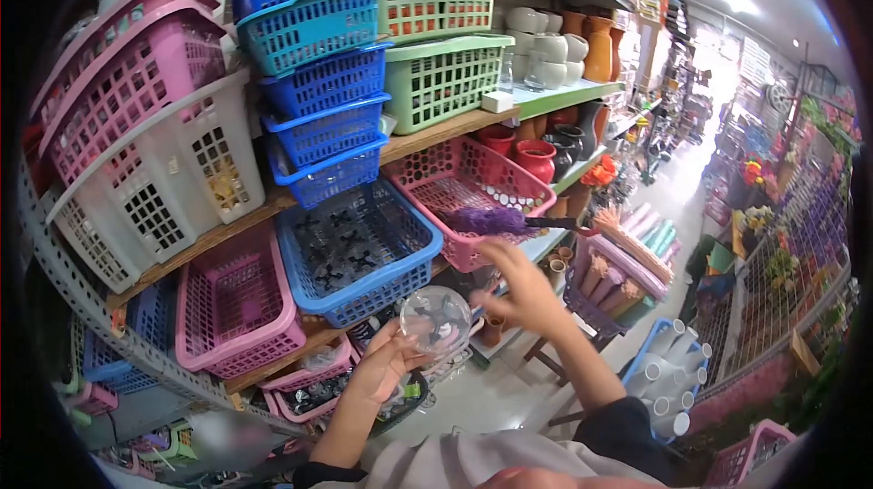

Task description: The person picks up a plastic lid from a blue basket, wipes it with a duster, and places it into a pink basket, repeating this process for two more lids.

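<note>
A clear, round, see-through container [436, 321] is held in my left hand [386, 364], whose fingers are wrapped round its lower left side. My right hand [520, 294] is raised just to the right of the container, fingers spread; a small dark thing shows near its lower fingers, too small to name. Behind the container stands a blue basket [359, 257] with several black star-shaped pieces in it. Beyond my right hand, a purple bristly item [486, 221] lies across a pink basket [464, 253].
Stacked blue baskets [327, 89], green baskets [446, 80] and a white basket [155, 189] fill the shelves. An empty-looking pink basket [238, 298] sits left. Red pots [535, 160] stand behind. Lower right, a blue crate [668, 380] holds white tubes beside a wire rack.
</note>
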The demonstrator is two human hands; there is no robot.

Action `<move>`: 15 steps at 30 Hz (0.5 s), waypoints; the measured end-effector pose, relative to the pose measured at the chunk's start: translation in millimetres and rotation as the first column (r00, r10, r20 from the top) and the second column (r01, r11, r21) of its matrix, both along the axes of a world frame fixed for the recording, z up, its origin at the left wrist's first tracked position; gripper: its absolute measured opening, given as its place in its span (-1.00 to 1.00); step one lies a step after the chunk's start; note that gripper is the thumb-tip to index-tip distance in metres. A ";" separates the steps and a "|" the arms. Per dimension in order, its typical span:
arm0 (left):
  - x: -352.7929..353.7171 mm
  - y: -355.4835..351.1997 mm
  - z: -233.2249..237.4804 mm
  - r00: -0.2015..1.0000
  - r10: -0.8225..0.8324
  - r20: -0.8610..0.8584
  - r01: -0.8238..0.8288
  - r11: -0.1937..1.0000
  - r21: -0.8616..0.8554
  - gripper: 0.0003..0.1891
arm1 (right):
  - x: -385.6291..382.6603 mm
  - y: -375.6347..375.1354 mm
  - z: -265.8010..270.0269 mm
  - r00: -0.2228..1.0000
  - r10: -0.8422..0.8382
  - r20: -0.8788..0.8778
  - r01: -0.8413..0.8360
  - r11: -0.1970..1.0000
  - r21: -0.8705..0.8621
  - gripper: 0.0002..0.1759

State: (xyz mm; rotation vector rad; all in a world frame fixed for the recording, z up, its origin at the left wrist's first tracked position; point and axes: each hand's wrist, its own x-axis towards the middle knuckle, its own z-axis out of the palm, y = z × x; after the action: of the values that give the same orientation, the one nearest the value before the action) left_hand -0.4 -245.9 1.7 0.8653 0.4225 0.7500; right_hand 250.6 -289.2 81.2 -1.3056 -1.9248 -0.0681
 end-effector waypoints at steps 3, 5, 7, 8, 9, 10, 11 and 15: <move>-5.9 1.7 -1.5 0.996 0.082 0.026 -0.082 0.997 -0.006 -0.57 | 26.7 67.2 0.1 0.925 -0.292 0.243 0.249 0.949 0.192 -0.48; -6.6 0.0 -1.1 0.994 0.101 0.046 -0.100 0.995 -0.022 -0.58 | 47.4 101.9 -2.8 0.768 -0.428 0.477 0.475 0.880 0.025 -0.43; -5.0 -1.9 -0.9 0.991 0.116 0.070 -0.114 0.993 -0.035 -0.58 | 61.8 130.9 -5.3 0.688 -0.397 0.608 0.622 0.754 -0.211 -0.37; -3.6 -2.9 -1.2 0.989 0.126 0.073 -0.124 0.992 -0.038 -0.58 | 67.7 141.3 -6.7 0.688 -0.394 0.609 0.616 0.761 -0.204 -0.37; -1.7 -3.5 -1.5 0.988 0.137 0.077 -0.134 0.990 -0.041 -0.58 | 70.7 148.4 -4.3 0.692 -0.291 0.661 0.627 0.697 -0.348 -0.38; 0.7 -4.1 -2.4 0.986 0.145 0.082 -0.142 0.989 -0.036 -0.58 | 74.2 154.1 -2.8 0.696 -0.181 0.695 0.635 0.607 -0.478 -0.39; 3.6 -5.0 -3.9 0.984 0.155 0.085 -0.151 0.987 -0.046 -0.59 | 75.2 156.1 -6.3 0.687 -0.231 0.688 0.649 0.621 -0.439 -0.47; 20.4 -8.6 -9.2 0.975 0.207 0.081 -0.201 0.976 -0.079 -0.60 | 87.7 150.5 -12.3 0.716 -0.290 0.634 0.609 0.704 -0.366 -0.53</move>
State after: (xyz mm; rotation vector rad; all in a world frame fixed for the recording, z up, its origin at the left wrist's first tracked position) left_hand 20.0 -254.4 -7.5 0.7265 0.4603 0.9543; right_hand 338.2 -138.7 68.9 -2.3951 -2.0782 -0.1542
